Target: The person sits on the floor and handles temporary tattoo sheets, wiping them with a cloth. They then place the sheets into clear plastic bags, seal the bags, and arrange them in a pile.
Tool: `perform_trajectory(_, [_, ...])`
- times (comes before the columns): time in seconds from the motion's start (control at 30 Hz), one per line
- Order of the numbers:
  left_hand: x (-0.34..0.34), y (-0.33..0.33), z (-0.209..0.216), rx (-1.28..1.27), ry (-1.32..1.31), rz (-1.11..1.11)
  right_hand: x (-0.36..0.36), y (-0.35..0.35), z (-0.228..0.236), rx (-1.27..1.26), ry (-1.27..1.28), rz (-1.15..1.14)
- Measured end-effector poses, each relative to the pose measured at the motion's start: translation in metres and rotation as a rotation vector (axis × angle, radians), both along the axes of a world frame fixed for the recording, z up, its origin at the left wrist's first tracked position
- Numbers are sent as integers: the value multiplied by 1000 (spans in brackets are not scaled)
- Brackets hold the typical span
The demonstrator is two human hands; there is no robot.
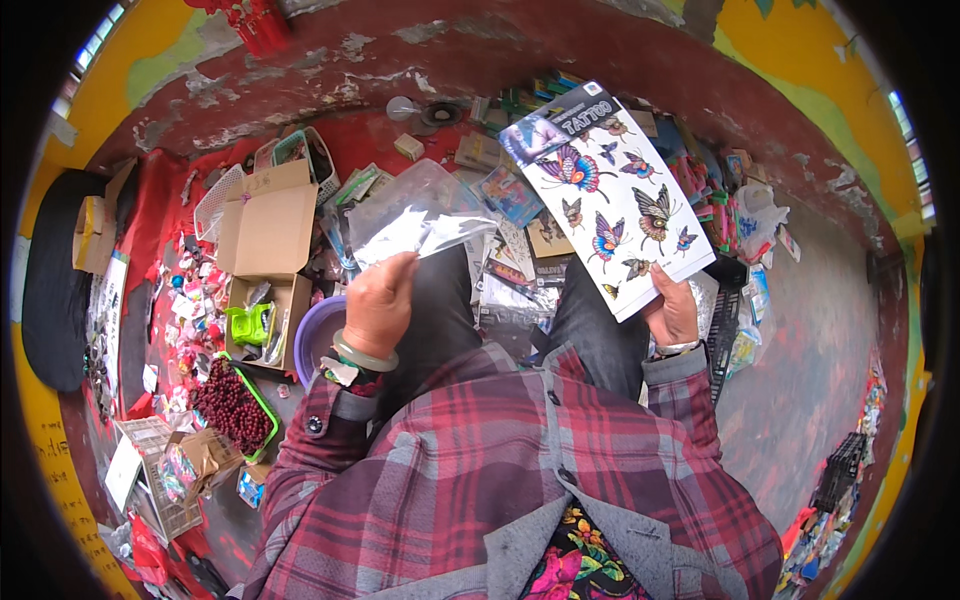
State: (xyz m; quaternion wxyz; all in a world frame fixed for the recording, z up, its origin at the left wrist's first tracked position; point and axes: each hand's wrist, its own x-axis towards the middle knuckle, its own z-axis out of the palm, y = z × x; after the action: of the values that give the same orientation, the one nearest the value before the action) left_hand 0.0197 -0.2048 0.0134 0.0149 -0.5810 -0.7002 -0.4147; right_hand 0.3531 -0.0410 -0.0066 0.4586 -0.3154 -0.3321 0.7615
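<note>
Pinching a plastic bag (pixel 398 205) by its near end in the left hand (pixel 380 308), and a butterfly sheet (pixel 622 205) by its lower edge in the right hand (pixel 674 312). Held apart above the legs (pixel 597 325), likely keeping both unobstructed.

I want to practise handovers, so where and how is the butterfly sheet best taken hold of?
Probably by the dark strip at its top, coming from the far side and pinching front to back: the butterfly sheet looks thin and flat, and its top end points away from the right hand, which holds the bottom edge.
</note>
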Motion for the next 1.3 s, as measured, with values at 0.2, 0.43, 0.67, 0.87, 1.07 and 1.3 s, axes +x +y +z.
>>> perform_trajectory(0.2, [-29,4,33,141,-601,33,4,5,0,-18,25,-1])
perform_trajectory(0.43, [-52,5,86,342,-905,-164,4,2,-3,1,23,-25])
perform_trajectory(0.67, [-76,-4,90,469,-1434,-374,3,-1,-5,35,10,-85])
perform_trajectory(0.87, [-91,-13,47,428,-1913,-321,1,-7,-5,24,-21,-153])
perform_trajectory(1.07, [-78,-12,15,554,-1929,-187,-3,-4,-12,93,73,-155])
perform_trajectory(1.3, [-75,-39,-63,184,-1763,-54,-7,1,-10,67,127,-105])
